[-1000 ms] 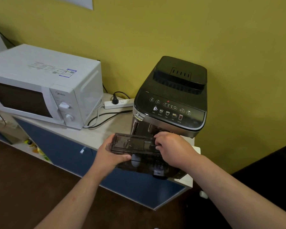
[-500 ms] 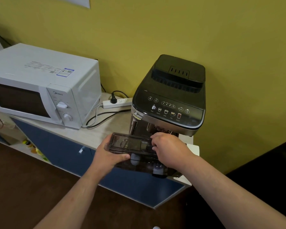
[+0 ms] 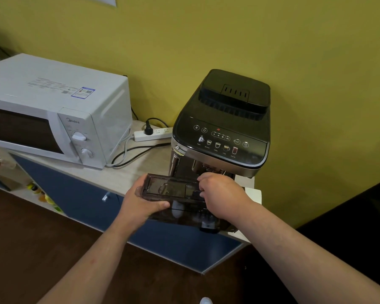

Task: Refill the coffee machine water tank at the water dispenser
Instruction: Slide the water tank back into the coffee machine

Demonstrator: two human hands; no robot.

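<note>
holding the tank at the machine's front

the dark, see-through water tank [image 3: 173,194] is at the counter's [image 3: 136,170] front edge, near its right corner, close against the front of the coffee machine [image 3: 224,128]. the left hand [image 3: 140,200] grips the tank's left end, thumb on the near side. the right hand [image 3: 222,194] is curled over the right part of the lid, fingers hooked on it. i judge this the pulling-free step, filling not yet done: no water dispenser is in view, and the water level cannot be read. the next move calls for drawing the tank straight out and level, then carrying it to the dispenser.
</note>
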